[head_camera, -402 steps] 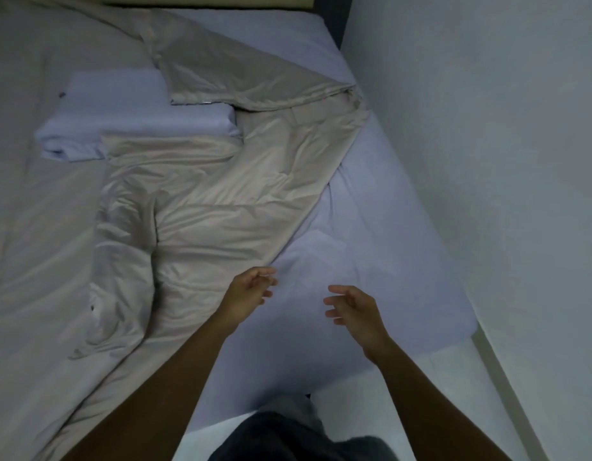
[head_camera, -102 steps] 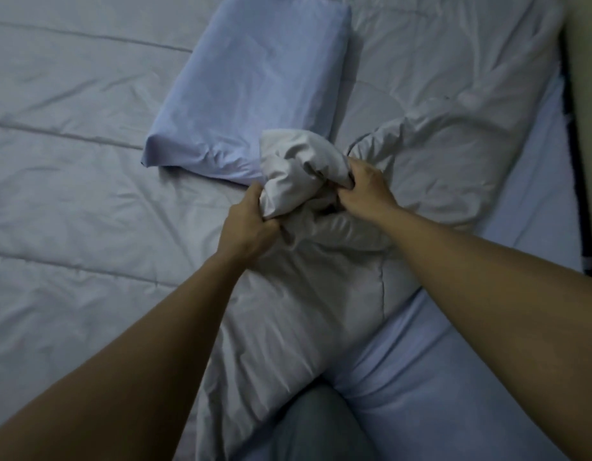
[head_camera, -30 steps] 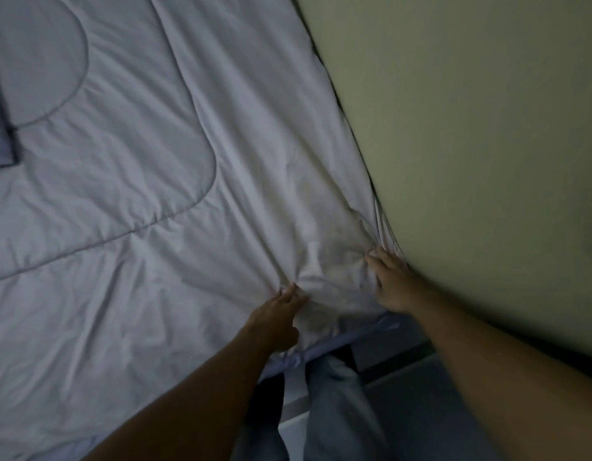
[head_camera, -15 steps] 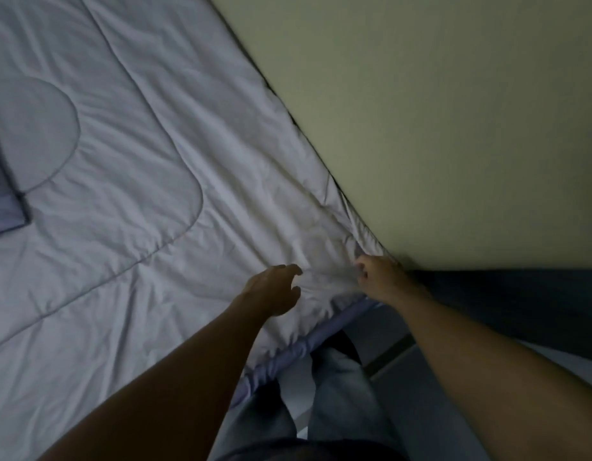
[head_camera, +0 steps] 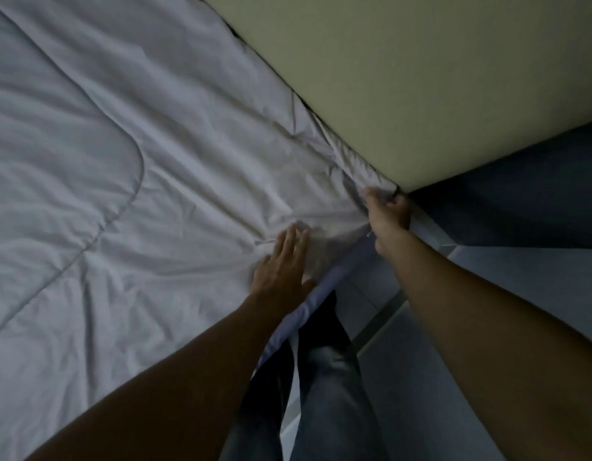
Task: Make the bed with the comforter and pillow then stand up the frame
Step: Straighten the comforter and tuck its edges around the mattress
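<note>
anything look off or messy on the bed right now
Only the comforter corner by the headboard: it is bunched and creased where the right hand pinches it and the left hand presses flat. A strip of blue sheet shows below its edge.

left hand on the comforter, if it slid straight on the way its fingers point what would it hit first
Only more of the wrinkled pale grey quilted comforter lies ahead of the left hand; the first solid thing is probably the flat olive-green headboard panel, though depth is unclear.
</note>
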A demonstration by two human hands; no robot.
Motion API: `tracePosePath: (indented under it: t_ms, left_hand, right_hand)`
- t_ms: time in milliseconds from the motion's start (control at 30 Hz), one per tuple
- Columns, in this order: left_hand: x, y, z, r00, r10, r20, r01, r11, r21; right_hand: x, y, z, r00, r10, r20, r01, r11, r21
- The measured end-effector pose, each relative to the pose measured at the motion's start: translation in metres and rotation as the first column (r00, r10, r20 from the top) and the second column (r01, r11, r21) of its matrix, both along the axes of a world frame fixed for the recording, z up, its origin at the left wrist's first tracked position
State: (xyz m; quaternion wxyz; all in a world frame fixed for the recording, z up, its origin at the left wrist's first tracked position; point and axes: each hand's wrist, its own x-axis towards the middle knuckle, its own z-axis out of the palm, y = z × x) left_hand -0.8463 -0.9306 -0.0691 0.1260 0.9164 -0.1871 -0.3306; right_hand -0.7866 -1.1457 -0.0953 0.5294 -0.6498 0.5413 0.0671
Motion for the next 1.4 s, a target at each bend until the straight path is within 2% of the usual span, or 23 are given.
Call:
tracePosePath:
  t_ms: [100, 167, 200, 267, 367, 433, 533, 700, 767, 900, 967, 1000, 1067, 1133, 1167, 1200, 1267, 1333, 1400]
  left_hand:
    - [-0.005, -0.015, -0.014, 0.992, -0.121, 0.031, 0.118, 0.988, 0.096]
    - [-0.01, -0.021, -0.025, 0.99, -0.126, 0.055, 0.117, 0.981, 0.154]
    - [-0.013, -0.022, -0.03, 0.986, -0.127, 0.112, 0.108, 0.981, 0.158]
    - [-0.02, -0.021, -0.04, 0.961, -0.177, 0.211, 0.148, 0.978, 0.149]
    - [-0.033, -0.019, -0.049, 0.945, -0.204, 0.257, 0.196, 0.979, 0.054]
    - [-0.044, -0.025, -0.049, 0.945, -0.207, 0.254, 0.214, 0.977, -0.002]
    - [-0.056, -0.032, -0.045, 0.965, -0.191, 0.178, 0.194, 0.981, 0.002]
    - [-0.036, -0.02, -0.04, 0.944, -0.202, 0.261, 0.225, 0.972, -0.062]
    - [-0.029, -0.01, -0.041, 0.928, -0.253, 0.272, 0.276, 0.96, -0.047]
    - [-0.025, -0.004, -0.05, 0.941, -0.288, 0.177, 0.294, 0.956, -0.009]
    - [-0.025, -0.004, -0.053, 0.947, -0.27, 0.172, 0.278, 0.96, -0.025]
    - [-0.025, -0.003, -0.052, 0.952, -0.249, 0.176, 0.258, 0.966, -0.026]
    - [-0.026, 0.002, -0.046, 0.962, -0.188, 0.199, 0.194, 0.981, -0.012]
    - [-0.03, 0.012, -0.041, 0.966, -0.08, 0.244, 0.083, 0.997, 0.0]
    - [-0.033, 0.018, -0.04, 0.965, -0.018, 0.263, 0.018, 1.0, 0.004]
    - [-0.035, 0.025, -0.038, 0.96, 0.036, 0.279, -0.041, 0.999, 0.015]
    - [-0.042, 0.044, -0.041, 0.949, 0.095, 0.299, -0.116, 0.992, 0.05]
    - [-0.047, 0.063, -0.046, 0.959, 0.102, 0.264, -0.131, 0.987, 0.094]
    - [-0.054, 0.077, -0.053, 0.964, 0.11, 0.243, -0.142, 0.983, 0.12]
  right_hand:
    - [0.006, -0.004, -0.017, 1.0, -0.002, 0.009, 0.003, 1.0, -0.026]
    - [0.005, -0.01, -0.025, 1.0, 0.007, 0.017, -0.006, 1.0, -0.029]
    - [0.003, -0.013, -0.028, 1.0, 0.001, 0.022, -0.001, 1.0, -0.022]
    - [-0.005, -0.022, -0.033, 0.999, -0.033, 0.035, 0.032, 0.999, 0.026]
    - [-0.02, -0.038, -0.036, 0.994, -0.105, 0.025, 0.104, 0.993, 0.064]
    - [-0.028, -0.05, -0.039, 0.989, -0.149, -0.011, 0.149, 0.986, 0.079]
    - [-0.032, -0.054, -0.041, 0.981, -0.185, -0.052, 0.191, 0.972, 0.136]
    - [-0.031, -0.046, -0.042, 0.979, -0.201, -0.04, 0.205, 0.959, 0.194]
    - [-0.029, -0.051, -0.044, 0.979, -0.198, -0.037, 0.201, 0.969, 0.145]
    - [-0.019, -0.061, -0.05, 0.975, -0.208, -0.08, 0.211, 0.977, 0.026]
    - [-0.018, -0.054, -0.053, 0.974, -0.184, -0.13, 0.171, 0.979, -0.109]
    - [-0.02, -0.045, -0.05, 0.98, -0.175, -0.099, 0.151, 0.965, -0.213]
    - [-0.033, -0.02, -0.038, 0.996, -0.065, 0.055, 0.083, 0.887, -0.454]
    - [-0.046, 0.008, -0.026, 0.954, 0.258, 0.152, -0.089, 0.729, -0.678]
    - [-0.05, 0.02, -0.022, 0.88, 0.446, 0.166, -0.193, 0.653, -0.732]
    - [-0.051, 0.031, -0.022, 0.777, 0.612, 0.15, -0.316, 0.585, -0.747]
    - [-0.047, 0.044, -0.028, 0.57, 0.821, 0.047, -0.595, 0.452, -0.665]
    - [-0.042, 0.042, -0.045, 0.44, 0.892, -0.102, -0.769, 0.316, -0.556]
    - [-0.041, 0.031, -0.06, 0.376, 0.902, -0.21, -0.829, 0.227, -0.512]
